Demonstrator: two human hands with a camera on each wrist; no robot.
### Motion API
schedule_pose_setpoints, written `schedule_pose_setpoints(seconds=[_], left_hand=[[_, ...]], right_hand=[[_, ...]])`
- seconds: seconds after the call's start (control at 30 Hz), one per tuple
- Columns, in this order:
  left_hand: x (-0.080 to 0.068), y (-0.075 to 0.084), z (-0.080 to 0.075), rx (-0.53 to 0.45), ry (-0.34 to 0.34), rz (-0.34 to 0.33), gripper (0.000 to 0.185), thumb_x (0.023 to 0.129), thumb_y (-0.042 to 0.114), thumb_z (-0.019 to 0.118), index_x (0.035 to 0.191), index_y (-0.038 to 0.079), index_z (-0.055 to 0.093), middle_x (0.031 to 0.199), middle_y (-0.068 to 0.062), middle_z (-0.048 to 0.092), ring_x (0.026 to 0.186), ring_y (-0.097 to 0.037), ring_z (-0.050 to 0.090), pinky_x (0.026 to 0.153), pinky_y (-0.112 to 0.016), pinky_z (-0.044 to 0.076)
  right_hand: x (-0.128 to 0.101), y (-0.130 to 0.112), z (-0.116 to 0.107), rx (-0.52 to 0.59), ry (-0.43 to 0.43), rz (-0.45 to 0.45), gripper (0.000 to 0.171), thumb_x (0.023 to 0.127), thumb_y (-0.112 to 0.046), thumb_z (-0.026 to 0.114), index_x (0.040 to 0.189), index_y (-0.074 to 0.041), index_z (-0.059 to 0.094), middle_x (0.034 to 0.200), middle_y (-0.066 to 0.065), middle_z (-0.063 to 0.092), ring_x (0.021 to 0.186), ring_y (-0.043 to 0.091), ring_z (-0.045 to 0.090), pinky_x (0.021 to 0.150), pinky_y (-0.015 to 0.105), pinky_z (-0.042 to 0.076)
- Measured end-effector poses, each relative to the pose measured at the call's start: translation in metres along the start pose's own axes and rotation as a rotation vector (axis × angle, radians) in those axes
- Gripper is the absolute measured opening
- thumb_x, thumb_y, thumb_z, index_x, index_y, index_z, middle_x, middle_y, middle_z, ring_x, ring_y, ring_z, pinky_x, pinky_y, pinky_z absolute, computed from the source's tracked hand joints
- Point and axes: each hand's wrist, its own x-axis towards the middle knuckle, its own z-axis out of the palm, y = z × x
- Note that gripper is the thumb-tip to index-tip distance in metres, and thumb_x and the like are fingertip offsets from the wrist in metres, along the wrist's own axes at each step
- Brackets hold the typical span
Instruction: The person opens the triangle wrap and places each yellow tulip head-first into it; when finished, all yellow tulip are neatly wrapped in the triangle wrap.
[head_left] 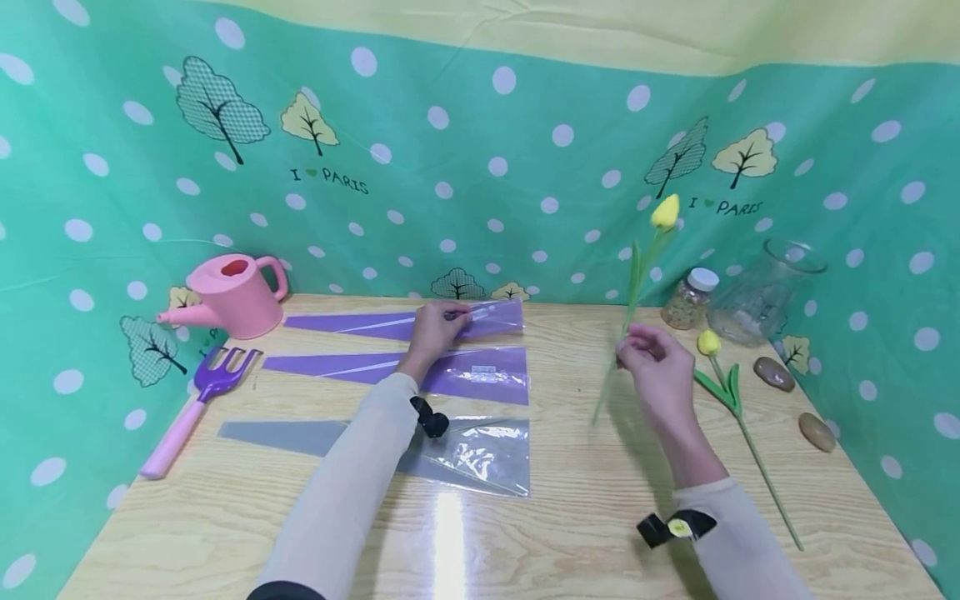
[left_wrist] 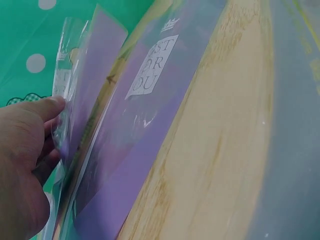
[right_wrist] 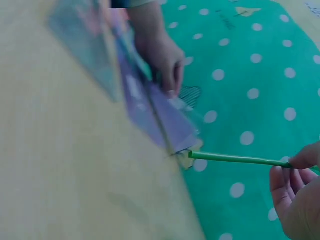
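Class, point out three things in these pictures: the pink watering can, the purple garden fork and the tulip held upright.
pink watering can (head_left: 234, 297), head view, on its body.
purple garden fork (head_left: 219, 374), head view, on its purple head.
tulip (head_left: 665, 212), head view, on its yellow bloom.

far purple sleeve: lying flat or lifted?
Partly lifted. The left hand pinches the far purple sleeve at its wide end, raising that edge off the table; its narrow end looks flat.

Purple sleeve (head_left: 405, 323) upper middle, yellow tulip (head_left: 664, 212) on green stem right, pink can (head_left: 234, 293) left, teal white-dotted backdrop (head_left: 480, 167) behind.
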Motion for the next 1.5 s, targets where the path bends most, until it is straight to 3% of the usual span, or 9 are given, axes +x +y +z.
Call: schedule_pose_setpoints(seconds=[0.13, 0.23, 0.5, 0.67, 0.77, 0.9, 1.17, 1.5], left_hand=[[0.0, 0.001, -0.001, -0.001, -0.002, -0.002, 0.017, 0.094, 0.016, 0.076, 0.109, 0.01, 0.081, 0.117, -0.009, 0.079, 0.117, -0.029, 0.07, 0.106, -0.043, 0.055], [0.0, 0.001, -0.002, -0.002, -0.004, 0.001, 0.016, 0.094, 0.016, 0.076, 0.109, 0.01, 0.081, 0.117, -0.009, 0.079, 0.116, -0.029, 0.071, 0.105, -0.043, 0.055], [-0.001, -0.002, -0.003, -0.003, 0.007, -0.012, 0.016, 0.094, 0.016, 0.076, 0.108, 0.01, 0.081, 0.116, -0.009, 0.079, 0.116, -0.028, 0.071, 0.105, -0.042, 0.055], [0.0, -0.002, 0.0, -0.005, -0.003, 0.002, 0.017, 0.094, 0.015, 0.076, 0.109, 0.008, 0.08, 0.117, -0.011, 0.078, 0.116, -0.029, 0.071, 0.105, -0.042, 0.056], [0.0, -0.002, 0.001, -0.011, -0.009, 0.003, 0.017, 0.094, 0.015, 0.076, 0.109, 0.008, 0.08, 0.117, -0.011, 0.078, 0.116, -0.029, 0.071, 0.106, -0.043, 0.055], [0.0, -0.004, 0.001, -0.003, -0.006, 0.0, 0.017, 0.094, 0.015, 0.076, 0.109, 0.009, 0.08, 0.118, -0.011, 0.078, 0.118, -0.029, 0.07, 0.108, -0.043, 0.054], [-0.001, -0.005, 0.001, 0.008, 0.005, 0.022, 0.017, 0.093, 0.016, 0.077, 0.108, 0.008, 0.08, 0.117, -0.012, 0.078, 0.118, -0.031, 0.07, 0.109, -0.043, 0.053], [-0.003, 0.0, 0.001, 0.001, 0.005, 0.012, 0.016, 0.093, 0.015, 0.077, 0.107, 0.008, 0.081, 0.116, -0.012, 0.078, 0.115, -0.03, 0.071, 0.106, -0.043, 0.055]], right_hand=[[0.021, -0.011, 0.016, 0.243, 0.074, -0.003, 0.023, 0.094, 0.003, 0.067, 0.114, -0.009, 0.064, 0.102, 0.004, 0.061, 0.087, 0.012, 0.067, 0.076, 0.02, 0.063], [0.037, -0.013, 0.028, 0.376, 0.133, -0.006, 0.023, 0.094, 0.006, 0.066, 0.112, -0.007, 0.063, 0.1, 0.005, 0.058, 0.084, 0.012, 0.065, 0.074, 0.021, 0.063], [0.071, -0.003, 0.055, 0.52, 0.277, -0.044, 0.028, 0.093, 0.009, 0.065, 0.119, 0.002, 0.058, 0.09, 0.005, 0.054, 0.073, 0.014, 0.067, 0.068, 0.022, 0.063], [0.084, 0.006, 0.071, 0.547, 0.364, -0.032, 0.03, 0.093, 0.008, 0.065, 0.122, 0.001, 0.057, 0.088, 0.004, 0.055, 0.07, 0.014, 0.066, 0.071, 0.025, 0.064], [0.089, 0.011, 0.081, 0.533, 0.41, -0.019, 0.032, 0.095, 0.006, 0.065, 0.125, 0.001, 0.057, 0.09, 0.003, 0.055, 0.072, 0.016, 0.066, 0.079, 0.032, 0.065], [0.093, 0.017, 0.095, 0.504, 0.454, 0.007, 0.034, 0.097, 0.003, 0.065, 0.13, 0.002, 0.057, 0.093, 0.003, 0.057, 0.084, 0.023, 0.068, 0.088, 0.039, 0.064], [0.091, 0.033, 0.125, 0.517, 0.52, 0.09, 0.033, 0.096, 0.003, 0.064, 0.128, 0.001, 0.059, 0.101, 0.008, 0.064, 0.105, 0.042, 0.072, 0.087, 0.036, 0.065], [0.071, 0.048, 0.154, 0.473, 0.481, 0.235, 0.04, 0.096, 0.001, 0.065, 0.135, -0.006, 0.059, 0.111, 0.009, 0.064, 0.103, 0.03, 0.076, 0.086, 0.03, 0.064]])
